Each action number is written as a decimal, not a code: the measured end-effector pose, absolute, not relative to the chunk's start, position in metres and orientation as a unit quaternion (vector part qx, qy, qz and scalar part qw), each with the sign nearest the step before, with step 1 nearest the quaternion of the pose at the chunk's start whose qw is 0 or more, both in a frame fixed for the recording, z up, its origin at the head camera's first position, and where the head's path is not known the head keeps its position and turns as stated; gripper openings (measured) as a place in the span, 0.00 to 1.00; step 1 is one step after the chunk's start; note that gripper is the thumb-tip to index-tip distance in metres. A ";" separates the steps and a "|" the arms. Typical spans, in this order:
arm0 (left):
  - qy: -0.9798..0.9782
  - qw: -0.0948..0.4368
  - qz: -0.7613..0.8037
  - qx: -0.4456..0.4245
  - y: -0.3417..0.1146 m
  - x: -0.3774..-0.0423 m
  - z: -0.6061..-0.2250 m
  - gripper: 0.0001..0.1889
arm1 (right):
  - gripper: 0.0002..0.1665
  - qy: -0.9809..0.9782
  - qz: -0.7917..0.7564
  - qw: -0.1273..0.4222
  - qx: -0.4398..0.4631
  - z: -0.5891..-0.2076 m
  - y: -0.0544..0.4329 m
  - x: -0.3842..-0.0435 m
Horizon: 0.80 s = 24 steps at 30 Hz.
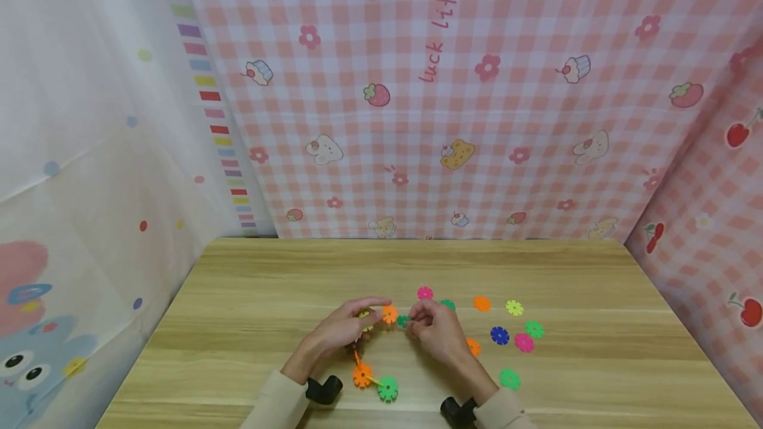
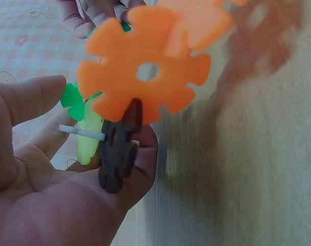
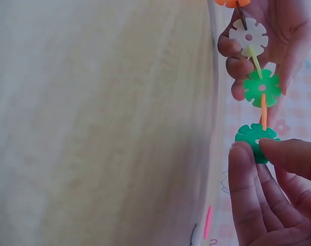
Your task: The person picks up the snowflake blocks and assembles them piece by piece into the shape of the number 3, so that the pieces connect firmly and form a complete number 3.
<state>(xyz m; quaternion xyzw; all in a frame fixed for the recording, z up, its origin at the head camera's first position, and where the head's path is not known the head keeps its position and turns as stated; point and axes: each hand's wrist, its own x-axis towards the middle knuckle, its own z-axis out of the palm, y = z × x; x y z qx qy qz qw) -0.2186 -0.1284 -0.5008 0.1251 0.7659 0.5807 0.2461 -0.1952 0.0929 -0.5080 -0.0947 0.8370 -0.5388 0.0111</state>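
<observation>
A chain of notched plastic discs runs between the two hands. My left hand (image 1: 336, 333) holds its middle, with thumb and fingers around a white disc (image 3: 242, 45) and a green disc (image 3: 253, 95). An edge-on orange disc (image 3: 264, 114) links that green one to a dark green disc (image 3: 246, 134), which my right hand (image 1: 441, 336) pinches between thumb and finger. Close to the left palm are a dark brown disc (image 2: 114, 166) and a large orange disc (image 2: 106, 61). The chain's near end hangs toward me, finishing in a bright green disc (image 1: 383, 393).
Several loose discs lie on the wooden table (image 1: 268, 270) around and beyond the right hand, among them pink (image 1: 425, 292), orange (image 1: 481, 304), yellow (image 1: 514, 308), blue (image 1: 496, 332) and green (image 1: 509, 379). A checked curtain (image 1: 512, 111) hangs behind the table.
</observation>
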 end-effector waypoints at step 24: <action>0.765 0.248 0.575 0.153 -0.132 -0.222 -0.504 0.18 | 0.09 0.861 -0.486 -0.021 -0.145 -0.508 0.088 -0.195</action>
